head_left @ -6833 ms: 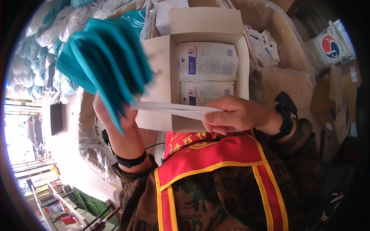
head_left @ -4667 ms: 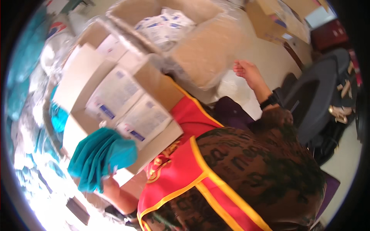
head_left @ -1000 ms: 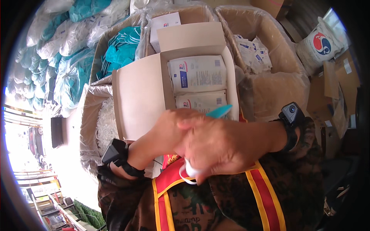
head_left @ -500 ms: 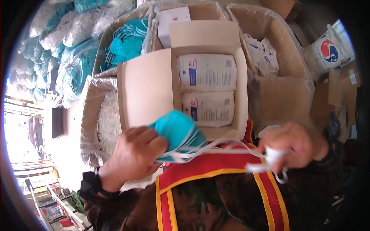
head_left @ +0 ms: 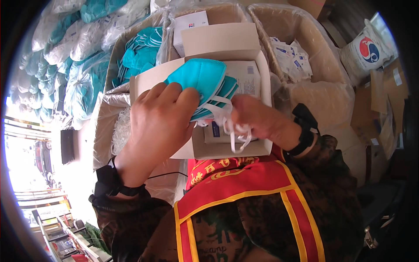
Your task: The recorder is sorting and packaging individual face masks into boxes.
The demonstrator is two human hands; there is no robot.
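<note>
My left hand (head_left: 159,118) is closed round a stack of teal folded face masks (head_left: 203,76), held up over the small open carton (head_left: 220,39). At the stack's right side my right hand (head_left: 259,118) is closed on the white elastic straps (head_left: 224,115) of the masks, some of which dangle below its fingers. Its fingertips are partly hidden behind the straps. Inside the carton lie white printed packs (head_left: 251,78), largely covered by the masks and hands.
Behind the carton stand plastic-lined boxes: one with teal masks (head_left: 139,54), another with small white packets (head_left: 290,59). Left of the carton, a lined box holds white elastic loops (head_left: 122,131). Bagged masks (head_left: 85,78) pile up at far left; a white sack (head_left: 369,54) stands at right.
My left hand has raised the masks up and away over the carton. My right hand has come in from the right to the stack, bunching the straps that were stretched out before.
</note>
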